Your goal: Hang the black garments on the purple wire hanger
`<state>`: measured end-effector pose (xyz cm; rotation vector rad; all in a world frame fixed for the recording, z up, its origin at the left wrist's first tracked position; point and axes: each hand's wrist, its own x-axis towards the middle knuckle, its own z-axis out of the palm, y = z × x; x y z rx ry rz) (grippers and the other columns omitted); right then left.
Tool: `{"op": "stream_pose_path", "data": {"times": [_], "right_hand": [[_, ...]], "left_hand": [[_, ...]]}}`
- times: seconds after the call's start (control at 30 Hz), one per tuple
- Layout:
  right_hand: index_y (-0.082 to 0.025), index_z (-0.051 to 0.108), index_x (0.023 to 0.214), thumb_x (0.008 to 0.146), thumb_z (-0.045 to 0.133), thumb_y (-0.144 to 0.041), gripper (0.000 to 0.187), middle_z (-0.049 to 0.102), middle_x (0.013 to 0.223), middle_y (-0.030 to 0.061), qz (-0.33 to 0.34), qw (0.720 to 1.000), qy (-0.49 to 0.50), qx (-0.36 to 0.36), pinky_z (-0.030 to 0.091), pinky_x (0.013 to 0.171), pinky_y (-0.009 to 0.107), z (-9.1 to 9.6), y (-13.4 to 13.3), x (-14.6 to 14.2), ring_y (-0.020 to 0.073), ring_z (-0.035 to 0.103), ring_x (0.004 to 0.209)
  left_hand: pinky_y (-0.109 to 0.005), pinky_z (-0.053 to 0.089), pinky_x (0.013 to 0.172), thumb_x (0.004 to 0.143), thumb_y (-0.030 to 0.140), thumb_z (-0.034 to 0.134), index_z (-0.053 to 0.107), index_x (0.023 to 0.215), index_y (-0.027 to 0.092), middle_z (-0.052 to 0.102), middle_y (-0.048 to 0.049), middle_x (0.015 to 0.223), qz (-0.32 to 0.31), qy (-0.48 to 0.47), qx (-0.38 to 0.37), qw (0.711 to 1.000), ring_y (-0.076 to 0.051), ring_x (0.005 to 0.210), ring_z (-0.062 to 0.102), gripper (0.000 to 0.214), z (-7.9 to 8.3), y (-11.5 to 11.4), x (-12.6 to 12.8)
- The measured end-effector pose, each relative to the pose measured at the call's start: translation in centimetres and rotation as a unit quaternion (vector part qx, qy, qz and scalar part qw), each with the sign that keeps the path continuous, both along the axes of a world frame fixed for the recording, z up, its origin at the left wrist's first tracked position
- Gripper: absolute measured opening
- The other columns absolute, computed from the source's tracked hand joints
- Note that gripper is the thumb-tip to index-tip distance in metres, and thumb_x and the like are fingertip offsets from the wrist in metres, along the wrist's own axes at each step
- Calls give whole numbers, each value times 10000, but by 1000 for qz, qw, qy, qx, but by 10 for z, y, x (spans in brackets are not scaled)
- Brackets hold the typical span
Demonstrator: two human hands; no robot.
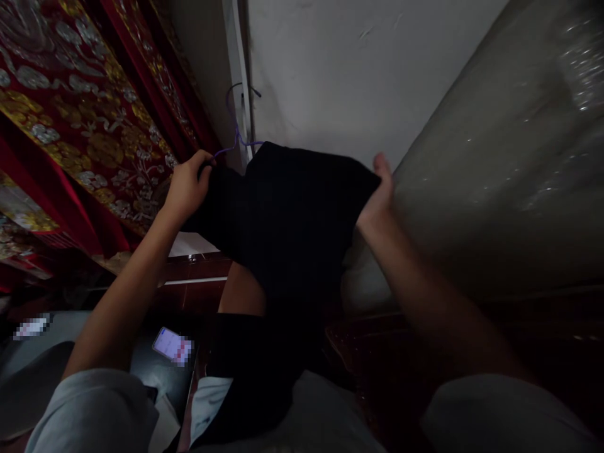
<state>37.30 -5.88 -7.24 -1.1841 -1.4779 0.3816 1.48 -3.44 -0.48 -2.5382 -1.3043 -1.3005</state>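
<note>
A black garment (pixel 292 201), its exact kind too dark to make out, spreads between my two hands. From its upper left edge rises a purple hanger (pixel 237 129), whose hook points up toward a narrow white strip on the wall. My left hand (pixel 191 182) is closed at the garment's left corner, thumb and fingers pinching the cloth beside the hanger's arm. On the other side, my right hand (pixel 380 192) grips the garment's right edge with the thumb up; its fingers are partly hidden behind the cloth. The lower part of the garment merges with dark clothing on my lap.
Red curtain-like cloth with gold and silver embroidery (pixel 108 138) hangs at the left. A pale wall (pixel 358 75) is ahead, and a large plastic-covered surface (pixel 491 170) slants along the right. At lower left, a lit phone (pixel 172 345) lies on a dark surface.
</note>
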Motion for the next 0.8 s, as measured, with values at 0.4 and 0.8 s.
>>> {"op": "stream_pose_path", "data": {"times": [0.4,0.8], "right_hand": [[-209,738,1071,1049,209,-469,591,770,1053,44,257,957,120,-61,564,826,394,67,-73,-39,223,730,1071],[-200,155,1659,748,781,-255,1107,220,1701,186,185,943,-264,79,258,1268,612,-42,-26,-114,389,219,1585]], "left_hand": [[-385,493,988,999,327,632,643,951,186,632,-20,831,-53,-101,-25,993,-190,884,656,150,-4,5,16],[-413,494,1096,643,333,976,547,468,181,499,18,643,-328,-278,-194,882,-148,838,649,487,-12,-59,27]]}}
